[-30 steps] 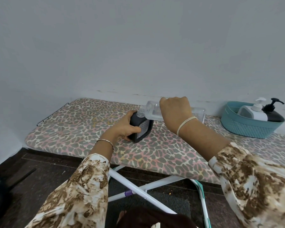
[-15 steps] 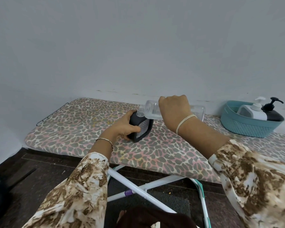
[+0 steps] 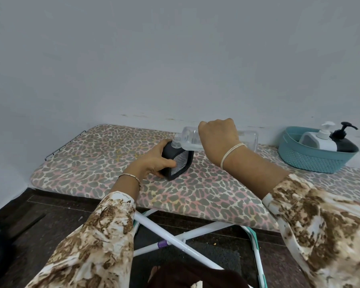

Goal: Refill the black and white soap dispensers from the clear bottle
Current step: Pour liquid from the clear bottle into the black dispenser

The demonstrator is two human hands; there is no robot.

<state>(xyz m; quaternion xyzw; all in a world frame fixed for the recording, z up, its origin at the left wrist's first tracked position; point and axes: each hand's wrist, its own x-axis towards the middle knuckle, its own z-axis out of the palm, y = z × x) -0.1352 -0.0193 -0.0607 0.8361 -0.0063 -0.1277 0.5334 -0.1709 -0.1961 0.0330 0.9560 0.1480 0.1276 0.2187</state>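
- The ironing board (image 3: 195,196) carries everything. Its padded cover is soft, so I judge a bottle could tip.
- The teal basket (image 3: 312,161) at far right holds 2 things: a white pump bottle (image 3: 318,140) and a black pump bottle (image 3: 345,145).
- My right hand (image 3: 216,136) is wrapped round the clear bottle (image 3: 190,140), which is tipped sideways with its neck at the black dispenser (image 3: 178,161).
- My left hand (image 3: 154,161) clamps that dispenser, tilted, mid-board.
- If the 2 necks slip apart, soap could spill onto the cover.

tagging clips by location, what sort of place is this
Likely a home utility or laundry corner: a leopard-print ironing board on white folding legs serves as the worktop, and a teal basket holds soap pump bottles.
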